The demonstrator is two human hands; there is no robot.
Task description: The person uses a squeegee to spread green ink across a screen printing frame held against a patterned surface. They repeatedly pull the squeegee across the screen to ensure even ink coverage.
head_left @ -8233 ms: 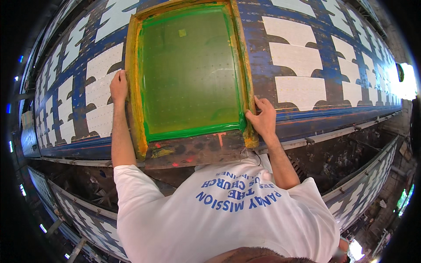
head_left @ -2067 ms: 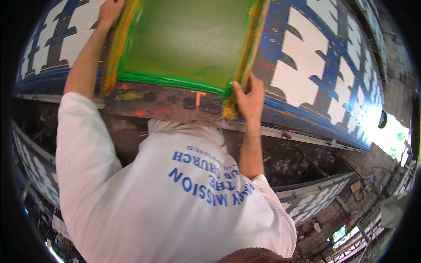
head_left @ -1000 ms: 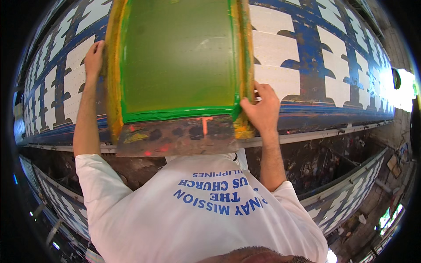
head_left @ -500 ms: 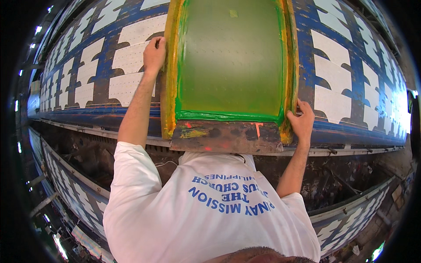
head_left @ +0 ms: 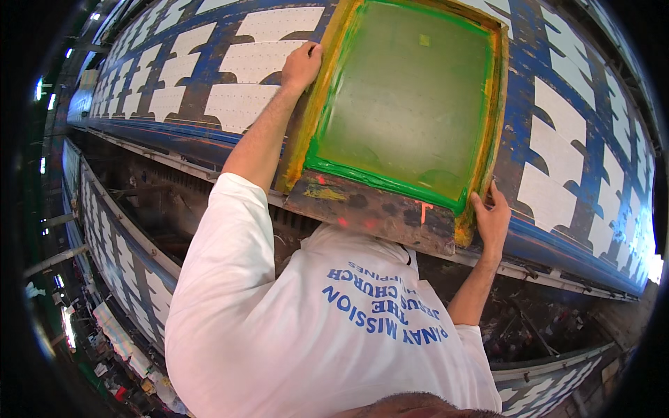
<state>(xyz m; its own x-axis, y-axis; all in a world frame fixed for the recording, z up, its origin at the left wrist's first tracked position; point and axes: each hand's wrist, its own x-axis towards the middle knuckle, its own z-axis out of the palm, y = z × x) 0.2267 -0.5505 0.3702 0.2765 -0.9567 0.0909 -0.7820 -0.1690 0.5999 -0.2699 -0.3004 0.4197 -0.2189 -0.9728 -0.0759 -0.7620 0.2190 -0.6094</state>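
Note:
A screen-printing frame [head_left: 503, 104] lies on the long table in front of me, its wooden rails stained yellow. Bright green tape or paint borders the translucent green mesh [head_left: 408, 104]. My left hand [head_left: 302, 66] is closed at the left rail, about halfway along it. At the near right corner, my right hand [head_left: 492, 217] grips the rail between thumb and fingers. A dark, paint-spotted board [head_left: 373, 212] forms the frame's near end and juts over the table edge towards my white shirt. Whatever lies beneath the frame is hidden.
White cut fabric panels [head_left: 550, 160] lie in rows on the blue, worn tabletop [head_left: 185, 132] to both sides of the frame. A metal rail [head_left: 157, 157] follows the near edge. Behind me, across a dark gap, stands another long table [head_left: 125, 230] with similar panels.
My view has tilted, so the table and frame now slant down to the right. The frame's far edge has come into sight. Both hands keep their places on the rails.

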